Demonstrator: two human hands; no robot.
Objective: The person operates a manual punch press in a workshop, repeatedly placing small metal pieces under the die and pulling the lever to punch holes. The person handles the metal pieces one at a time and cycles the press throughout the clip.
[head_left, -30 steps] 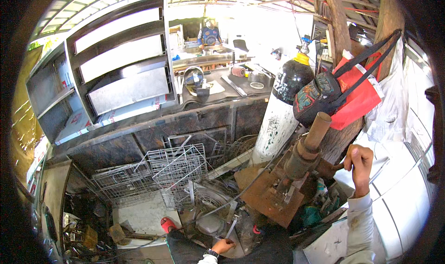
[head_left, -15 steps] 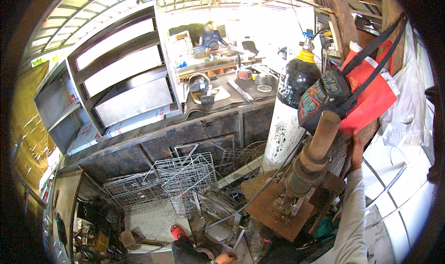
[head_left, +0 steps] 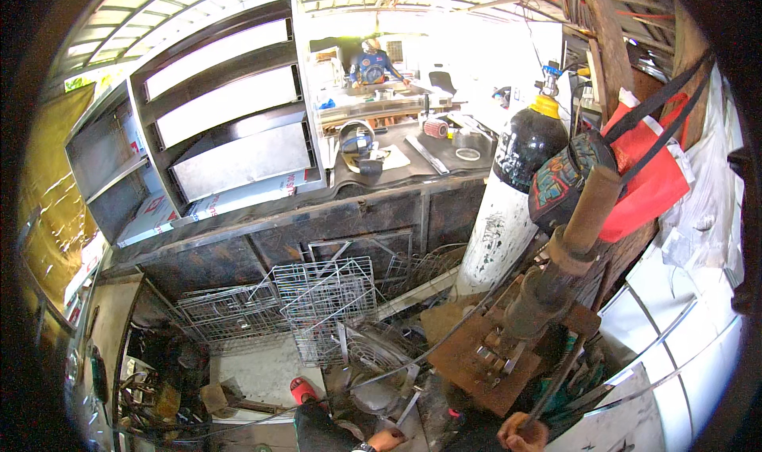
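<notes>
Near the lower edge, my right hand [head_left: 522,432] is wrapped round the lower end of a thin dark metal rod [head_left: 562,380]. The rod slants up to a rusty machine [head_left: 548,281] with a thick upright cylinder and a flat rusty plate [head_left: 468,373]. Small bright metal fittings [head_left: 496,361] sit on the plate at the cylinder's foot. My left hand [head_left: 386,439], with a watch at its wrist, is closed low in the middle beside a light metal strip [head_left: 409,409]. Its fingers are partly cut off, so what they hold is unclear.
A white and black gas cylinder [head_left: 496,206] stands behind the machine, a black bag [head_left: 573,178] hanging nearby. Wire racks [head_left: 325,293] lean against a dark workbench [head_left: 349,222], which bears a metal shelf frame [head_left: 305,134]. A person [head_left: 373,65] sits beyond.
My right hand has come down from beside the red bag to the lower edge, where it grips the rod. The view has shifted slightly; my left hand stays low.
</notes>
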